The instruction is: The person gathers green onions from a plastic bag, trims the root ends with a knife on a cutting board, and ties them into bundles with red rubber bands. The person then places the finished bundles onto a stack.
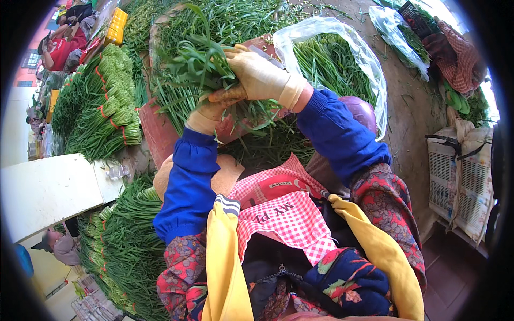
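Note:
A bunch of long flat-leaved greens (200, 66) is held up between my two gloved hands. My left hand (213, 106), largely hidden under leaves and the other hand, grips it from below. Wrapped over its near end is my right hand (259, 76) in a whitish glove. A flat grey piece like a blade (266, 56) shows just behind the right hand; I cannot tell whether the hand holds it. Below lies a reddish board (158, 132) with loose greens on and around it. To the right, an open clear plastic bag (329, 26) surrounds long green stalks (333, 60).
Tied bundles of greens (100, 96) are stacked at left, with more (124, 244) below a white panel (48, 188). A purple round object (359, 110) sits by my right sleeve. White plastic crates (459, 172) stand at far right. A person in red (64, 50) is at upper left.

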Demonstrator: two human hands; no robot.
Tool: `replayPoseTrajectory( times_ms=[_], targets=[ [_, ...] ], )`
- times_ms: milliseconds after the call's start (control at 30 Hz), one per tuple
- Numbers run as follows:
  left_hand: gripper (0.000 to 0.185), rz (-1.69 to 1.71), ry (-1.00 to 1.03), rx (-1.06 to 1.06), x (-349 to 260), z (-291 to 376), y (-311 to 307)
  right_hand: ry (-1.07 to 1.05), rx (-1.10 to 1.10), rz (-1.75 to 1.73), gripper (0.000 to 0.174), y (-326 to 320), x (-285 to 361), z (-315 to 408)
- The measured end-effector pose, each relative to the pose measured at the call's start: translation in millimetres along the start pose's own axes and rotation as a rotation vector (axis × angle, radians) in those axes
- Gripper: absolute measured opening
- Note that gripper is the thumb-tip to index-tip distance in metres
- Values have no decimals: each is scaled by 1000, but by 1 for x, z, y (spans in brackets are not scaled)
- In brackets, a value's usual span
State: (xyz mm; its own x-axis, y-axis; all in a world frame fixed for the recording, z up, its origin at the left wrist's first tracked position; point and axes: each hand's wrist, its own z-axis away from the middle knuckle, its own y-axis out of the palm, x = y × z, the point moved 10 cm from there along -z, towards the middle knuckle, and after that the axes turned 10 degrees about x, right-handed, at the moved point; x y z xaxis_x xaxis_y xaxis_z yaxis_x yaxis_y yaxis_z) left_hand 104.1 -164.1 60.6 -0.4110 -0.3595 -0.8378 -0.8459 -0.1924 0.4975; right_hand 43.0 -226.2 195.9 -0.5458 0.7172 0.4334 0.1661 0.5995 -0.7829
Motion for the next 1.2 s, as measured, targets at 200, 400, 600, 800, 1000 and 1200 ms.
replayPoseTrajectory(
  times_ms=[200,400,600,800,1000,1200],
  targets=[
    [19,-206,115,-374,-52,41,10,317,190,-668,98,56,-31,47],
    [14,24,369,-624,-114,125,17,447,490,-340,85,130,-41,87],
    [13,261,517,-773,-144,264,-4,458,681,-374,48,195,-17,87],
    [23,271,573,-1058,-143,412,-23,431,678,-64,27,223,-24,100],
    [21,255,608,-1186,-91,472,-26,566,1276,-49,36,240,-29,178],
    [24,372,644,-1186,-62,474,-30,564,774,-751,82,220,39,137]
  ],
)
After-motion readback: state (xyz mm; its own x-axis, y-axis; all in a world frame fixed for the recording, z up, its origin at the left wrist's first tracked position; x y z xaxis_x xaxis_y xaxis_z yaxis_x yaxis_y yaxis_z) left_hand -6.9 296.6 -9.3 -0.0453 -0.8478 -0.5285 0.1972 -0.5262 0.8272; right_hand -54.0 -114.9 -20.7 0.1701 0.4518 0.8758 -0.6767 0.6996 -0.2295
